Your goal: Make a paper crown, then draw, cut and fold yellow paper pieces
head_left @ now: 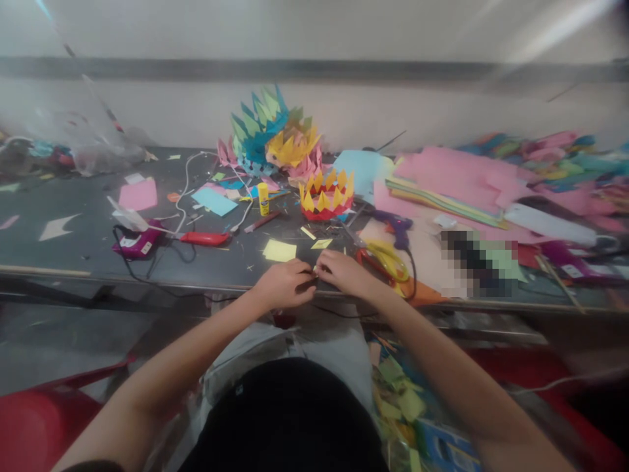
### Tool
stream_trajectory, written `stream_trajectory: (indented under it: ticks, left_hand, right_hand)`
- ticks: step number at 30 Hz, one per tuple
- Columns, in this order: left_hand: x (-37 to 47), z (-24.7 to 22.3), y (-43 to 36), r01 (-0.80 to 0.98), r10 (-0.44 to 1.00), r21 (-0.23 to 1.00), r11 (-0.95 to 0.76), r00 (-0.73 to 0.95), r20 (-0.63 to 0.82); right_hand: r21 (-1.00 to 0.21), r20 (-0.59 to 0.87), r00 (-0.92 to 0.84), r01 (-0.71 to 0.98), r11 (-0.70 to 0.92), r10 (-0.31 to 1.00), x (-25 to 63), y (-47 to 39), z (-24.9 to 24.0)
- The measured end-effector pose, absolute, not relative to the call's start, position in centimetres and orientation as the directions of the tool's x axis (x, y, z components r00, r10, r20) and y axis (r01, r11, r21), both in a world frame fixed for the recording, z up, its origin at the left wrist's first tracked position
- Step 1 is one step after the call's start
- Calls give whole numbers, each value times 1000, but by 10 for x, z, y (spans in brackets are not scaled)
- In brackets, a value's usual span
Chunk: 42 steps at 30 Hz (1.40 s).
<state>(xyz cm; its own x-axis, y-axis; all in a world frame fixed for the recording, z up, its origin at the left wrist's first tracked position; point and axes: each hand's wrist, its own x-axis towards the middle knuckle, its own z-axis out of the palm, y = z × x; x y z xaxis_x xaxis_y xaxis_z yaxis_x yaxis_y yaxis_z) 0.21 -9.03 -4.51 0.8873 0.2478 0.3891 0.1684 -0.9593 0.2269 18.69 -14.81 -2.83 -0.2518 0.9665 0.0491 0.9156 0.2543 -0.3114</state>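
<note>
My left hand (285,283) and my right hand (343,271) meet over the front edge of the table. Both have their fingers bent in a pinch around a small pale yellow paper piece (315,269), mostly hidden by the fingertips. Just beyond them lie a yellow paper sheet (280,250) and a smaller yellow scrap (322,244). Farther back stands a red and yellow paper crown (327,196) with pointed petals. Yellow-handled scissors (388,259) rest to the right of my right hand.
A glue stick (263,198) stands upright behind a red-handled tool (204,238) with a white cord. Folded paper flowers (268,134) are heaped by the wall. At right are a purple glue gun (396,226) and stacked pink paper (457,174). A red chair (44,426) is at lower left.
</note>
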Motion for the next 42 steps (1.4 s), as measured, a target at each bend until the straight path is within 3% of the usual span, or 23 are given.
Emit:
stream_trajectory:
  ticks: [8,18,29,34,37,42]
  left_hand:
    - [0,-45,-90,59,127,176,-983,907,402]
    - [4,-49,-97,177,257,219,-959,869,423]
    - [5,-48,-98,194,309,302,-933,864,398]
    - [3,-41,-98,206,342,352,-913,857,386]
    - [-6,-34,-87,313,451,375,-873,811,373]
    - [-27,-31,-49,525,626,358,-772,727,282]
  right_hand:
    - [-281,52,-266,921,270,962,183,-145,-33]
    - [-407,115,-164,892,197,980,184,-155,-35]
    - [-547,157,-111,817,180,981,200,-155,-36]
    - [-501,278,-107,832,239,955,197,-169,-42]
    - [-433,308,-190,844,315,932,192,-181,-46]
    - [-371,306,-102,903,217,947,190,-178,-51]
